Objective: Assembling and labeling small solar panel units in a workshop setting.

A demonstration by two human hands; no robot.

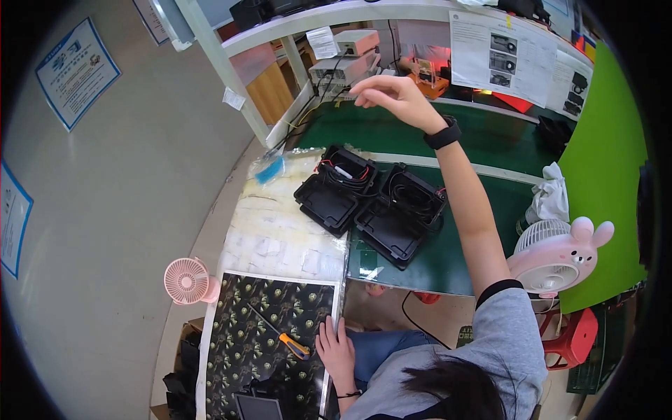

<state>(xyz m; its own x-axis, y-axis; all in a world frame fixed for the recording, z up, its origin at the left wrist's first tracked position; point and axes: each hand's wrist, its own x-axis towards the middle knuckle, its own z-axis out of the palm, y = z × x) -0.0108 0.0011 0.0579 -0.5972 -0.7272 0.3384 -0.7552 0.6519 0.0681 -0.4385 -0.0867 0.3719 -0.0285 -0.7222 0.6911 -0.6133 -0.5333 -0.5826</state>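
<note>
My left hand (335, 352) rests flat on the edge of the black patterned mat (238, 294), fingers spread and holding nothing. Just beside it lies a screwdriver (292, 344) with an orange and blue handle and a long thin shaft. My right hand (392, 99) is raised over the far side of the bench, its fingers loosely bent with nothing visible in them. Below and nearer stand two opened black plastic cases, a left case (329, 199) and a right case (393, 234). Coiled black cables with red wire ends lie inside both.
A pink fan with rabbit ears (553, 259) stands right of my right arm. A smaller pink fan (187, 281) is at the left edge. A blue brush (270, 170), stacked grey instruments (346, 66) and a shelf (336, 22) lie beyond. A black device (257, 406) sits near front.
</note>
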